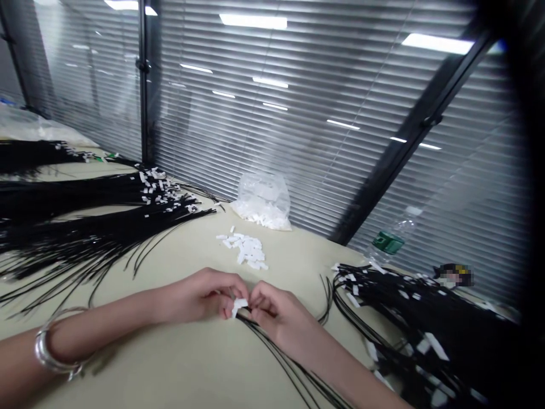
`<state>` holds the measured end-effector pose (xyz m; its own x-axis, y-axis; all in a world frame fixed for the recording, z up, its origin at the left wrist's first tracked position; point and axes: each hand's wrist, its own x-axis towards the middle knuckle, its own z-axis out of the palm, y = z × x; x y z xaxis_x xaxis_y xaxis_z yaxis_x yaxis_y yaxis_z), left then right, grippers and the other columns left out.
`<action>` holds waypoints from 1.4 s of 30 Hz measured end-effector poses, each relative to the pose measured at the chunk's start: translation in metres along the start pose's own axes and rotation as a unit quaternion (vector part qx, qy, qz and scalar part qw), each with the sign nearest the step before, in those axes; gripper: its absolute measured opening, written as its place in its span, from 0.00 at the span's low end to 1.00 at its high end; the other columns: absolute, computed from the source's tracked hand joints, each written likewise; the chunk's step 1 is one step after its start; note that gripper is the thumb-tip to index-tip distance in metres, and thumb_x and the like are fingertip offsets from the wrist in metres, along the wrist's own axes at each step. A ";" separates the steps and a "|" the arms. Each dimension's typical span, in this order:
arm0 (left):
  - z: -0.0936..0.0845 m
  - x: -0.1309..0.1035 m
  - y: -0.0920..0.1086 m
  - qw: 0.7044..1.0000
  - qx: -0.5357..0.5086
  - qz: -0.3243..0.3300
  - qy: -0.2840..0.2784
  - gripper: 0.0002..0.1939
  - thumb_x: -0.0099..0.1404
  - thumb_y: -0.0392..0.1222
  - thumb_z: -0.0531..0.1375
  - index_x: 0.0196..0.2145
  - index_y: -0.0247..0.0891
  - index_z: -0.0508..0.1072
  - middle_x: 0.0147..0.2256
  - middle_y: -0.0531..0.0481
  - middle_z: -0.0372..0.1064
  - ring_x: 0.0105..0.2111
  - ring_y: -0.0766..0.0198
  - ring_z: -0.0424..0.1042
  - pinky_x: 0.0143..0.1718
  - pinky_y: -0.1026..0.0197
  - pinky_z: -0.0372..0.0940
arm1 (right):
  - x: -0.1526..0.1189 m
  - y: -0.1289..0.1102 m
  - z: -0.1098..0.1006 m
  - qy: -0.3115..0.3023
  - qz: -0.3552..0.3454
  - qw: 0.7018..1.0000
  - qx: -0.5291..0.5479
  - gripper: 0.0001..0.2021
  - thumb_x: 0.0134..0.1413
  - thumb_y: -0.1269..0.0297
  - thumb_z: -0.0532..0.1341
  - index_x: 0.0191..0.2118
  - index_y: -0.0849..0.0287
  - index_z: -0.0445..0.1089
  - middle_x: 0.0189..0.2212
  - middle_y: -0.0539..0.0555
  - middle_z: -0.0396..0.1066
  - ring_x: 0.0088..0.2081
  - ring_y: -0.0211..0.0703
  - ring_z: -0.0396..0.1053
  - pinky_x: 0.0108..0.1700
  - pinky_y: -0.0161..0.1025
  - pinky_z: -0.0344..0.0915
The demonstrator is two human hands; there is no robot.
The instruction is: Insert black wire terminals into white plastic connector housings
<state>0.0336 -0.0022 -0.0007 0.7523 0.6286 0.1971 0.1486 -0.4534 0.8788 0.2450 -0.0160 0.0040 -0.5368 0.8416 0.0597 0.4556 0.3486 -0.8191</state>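
My left hand [213, 295] and my right hand [270, 309] meet over the near middle of the table. Between the fingertips of my left hand is a small white connector housing [239, 305], pinched closed. The right fingers are closed round thin black wires [272, 343], whose ends reach the white piece; the tips are partly hidden by my fingers. From there the wires trail down toward the bottom right, under my right forearm. A pile of loose white connector housings [249, 250] lies just beyond my hands.
Behind the pile stands a clear plastic bag [264, 201] with white pieces. Bundles of black wires with white ends [106, 227] spread on the left, and another wire bundle [426, 318] on the right. A plastic bottle [388, 241] stands near the blinds [272, 125].
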 end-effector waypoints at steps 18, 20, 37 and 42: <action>-0.003 0.002 0.000 1.000 0.029 -0.011 0.003 0.10 0.67 0.41 0.49 0.43 0.39 0.65 0.31 0.49 0.66 0.30 0.65 0.67 0.32 0.62 0.64 | -0.001 -0.003 0.000 -0.002 0.020 1.000 -0.006 0.01 0.51 0.68 0.57 0.31 0.59 0.63 0.23 0.47 0.61 0.25 0.30 0.58 0.25 0.28 0.53; -0.003 0.002 0.000 0.999 0.051 -0.012 0.003 0.09 0.66 0.40 0.49 0.43 0.39 0.64 0.30 0.50 0.66 0.29 0.65 0.67 0.31 0.63 0.63 | -0.002 -0.003 0.000 -0.001 0.019 1.000 -0.005 0.01 0.52 0.69 0.57 0.32 0.60 0.63 0.23 0.47 0.61 0.25 0.30 0.58 0.25 0.28 0.54; -0.003 -0.003 0.012 0.973 0.228 0.031 0.004 0.13 0.56 0.31 0.54 0.39 0.41 0.67 0.31 0.52 0.71 0.28 0.67 0.70 0.30 0.68 0.62 | -0.007 -0.014 -0.009 -0.012 -0.021 0.994 -0.109 0.04 0.53 0.69 0.55 0.33 0.57 0.67 0.33 0.50 0.67 0.35 0.35 0.64 0.37 0.34 0.61; -0.003 -0.004 0.017 0.977 0.214 0.010 0.017 0.12 0.54 0.30 0.55 0.37 0.42 0.68 0.29 0.54 0.70 0.28 0.67 0.71 0.30 0.68 0.62 | -0.013 -0.023 -0.006 -0.006 -0.060 0.974 -0.218 0.05 0.51 0.71 0.55 0.29 0.56 0.67 0.29 0.49 0.66 0.33 0.37 0.62 0.35 0.35 0.58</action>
<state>0.0313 -0.0104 0.0143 0.7372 0.6339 0.2338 0.3941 -0.6845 0.6132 0.2461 -0.0326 0.0257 -0.6112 0.7804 0.1316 0.6464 0.5882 -0.4860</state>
